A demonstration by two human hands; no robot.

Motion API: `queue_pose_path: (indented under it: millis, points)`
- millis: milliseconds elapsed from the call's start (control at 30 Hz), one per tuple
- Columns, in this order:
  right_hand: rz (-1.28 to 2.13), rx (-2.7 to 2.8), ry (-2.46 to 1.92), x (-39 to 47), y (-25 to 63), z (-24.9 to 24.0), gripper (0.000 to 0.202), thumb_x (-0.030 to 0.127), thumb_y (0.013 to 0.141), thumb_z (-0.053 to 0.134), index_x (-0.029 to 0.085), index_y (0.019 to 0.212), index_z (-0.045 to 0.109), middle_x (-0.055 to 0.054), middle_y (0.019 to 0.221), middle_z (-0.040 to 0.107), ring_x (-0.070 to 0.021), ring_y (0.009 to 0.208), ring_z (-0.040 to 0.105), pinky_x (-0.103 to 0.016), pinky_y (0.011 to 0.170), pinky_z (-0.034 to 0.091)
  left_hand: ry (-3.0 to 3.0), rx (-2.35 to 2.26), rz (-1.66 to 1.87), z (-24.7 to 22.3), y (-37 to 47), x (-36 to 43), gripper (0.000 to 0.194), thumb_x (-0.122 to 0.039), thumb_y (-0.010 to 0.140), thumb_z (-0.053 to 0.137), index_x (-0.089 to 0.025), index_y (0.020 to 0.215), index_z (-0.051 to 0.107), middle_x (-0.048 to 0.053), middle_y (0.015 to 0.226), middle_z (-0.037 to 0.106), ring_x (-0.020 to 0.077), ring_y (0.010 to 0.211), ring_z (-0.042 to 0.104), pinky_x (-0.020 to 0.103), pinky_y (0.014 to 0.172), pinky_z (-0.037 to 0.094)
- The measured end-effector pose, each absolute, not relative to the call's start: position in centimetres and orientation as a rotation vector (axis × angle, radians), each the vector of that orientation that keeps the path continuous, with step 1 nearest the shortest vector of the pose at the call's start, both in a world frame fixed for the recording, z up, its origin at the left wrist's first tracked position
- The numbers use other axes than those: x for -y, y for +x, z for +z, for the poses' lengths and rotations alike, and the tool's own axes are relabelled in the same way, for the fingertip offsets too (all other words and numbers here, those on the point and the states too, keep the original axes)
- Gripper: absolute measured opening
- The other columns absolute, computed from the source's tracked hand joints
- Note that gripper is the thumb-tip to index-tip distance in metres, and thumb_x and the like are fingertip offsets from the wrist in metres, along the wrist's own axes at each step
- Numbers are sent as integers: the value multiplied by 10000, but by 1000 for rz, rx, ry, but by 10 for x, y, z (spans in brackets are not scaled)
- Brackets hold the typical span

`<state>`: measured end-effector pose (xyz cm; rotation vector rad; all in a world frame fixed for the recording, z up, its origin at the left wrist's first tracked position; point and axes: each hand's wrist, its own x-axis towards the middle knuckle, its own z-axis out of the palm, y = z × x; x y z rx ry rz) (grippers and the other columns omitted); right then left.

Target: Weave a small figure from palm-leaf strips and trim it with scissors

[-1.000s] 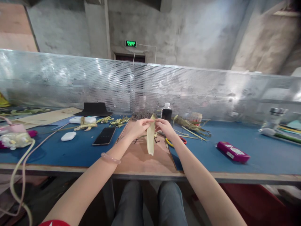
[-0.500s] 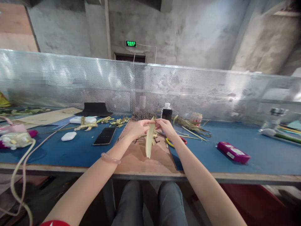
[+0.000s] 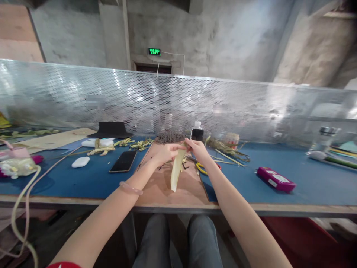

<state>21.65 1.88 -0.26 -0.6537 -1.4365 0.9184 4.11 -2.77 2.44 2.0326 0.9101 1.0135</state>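
Observation:
Between my hands hangs a long pale yellow-green leaf strip (image 3: pixel 176 173), its wide lower end tilted down toward me above the brown board. The fingers of my left hand (image 3: pixel 167 153) are closed on its upper part from the left. My right hand (image 3: pixel 197 148) pinches the top end, with the fingertips partly hidden behind the strip. Just right of the strip, scissors with yellow and red handles (image 3: pixel 201 169) lie partly behind my right forearm. Small dark and yellowish bits are scattered on the board (image 3: pixel 156 191) under my hands.
Left on the blue table stand a phone (image 3: pixel 123 162), a white case (image 3: pixel 80 162) and plant scraps (image 3: pixel 142 144). Behind my hands are a heap of grey cord (image 3: pixel 170 137) and a bottle (image 3: pixel 197 132). A purple box (image 3: pixel 275 179) lies right. A perforated metal screen (image 3: pixel 125 96) closes the back.
The strip's lower end has swung slightly left and toward me, so it now hangs more slanted. Both hands stay at its top, with the right fingers shifted a little.

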Motion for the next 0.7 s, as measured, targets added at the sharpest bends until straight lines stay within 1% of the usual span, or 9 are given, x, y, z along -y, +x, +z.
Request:
queue_pose_path:
  millis: [100,267,433,600,700]
  points:
    - [924,1458,-648,-18,216,-2,374,508,709,675,139,726,735,-22,651,602,-99,557,456,-242,531,401,2002,-874,1014,24,41,26,402,-54,696,477,-146,1018,700,-56,462,469,77,431,363,193,452,305]
    - [914,1485,-649,-16,218,-2,340,481,706,687,150,758,745,-22,665,609,-101,574,456,-236,535,396,1969,-823,1023,19,40,19,385,-78,706,482,-141,1021,695,-34,517,501,78,451,382,190,446,309]
    - [898,1512,-673,-15,219,-3,353,459,710,684,156,877,751,-29,709,651,-111,597,496,-247,565,419,1929,-770,1035,13,39,9,335,-111,694,523,-157,986,681,-18,599,535,83,479,413,190,451,322]
    - [889,1529,-686,-16,217,-3,333,428,709,684,159,894,750,-60,848,704,-133,672,563,-269,639,453,1861,-751,1075,6,39,0,233,-158,709,555,-167,936,611,-10,667,548,95,523,471,202,484,359]
    - [881,1545,-699,-17,216,-4,335,421,696,694,163,903,749,-66,870,710,-144,693,579,-277,651,461,1828,-752,1101,5,40,0,220,-174,713,577,-171,932,566,-11,658,551,111,549,503,210,497,369]
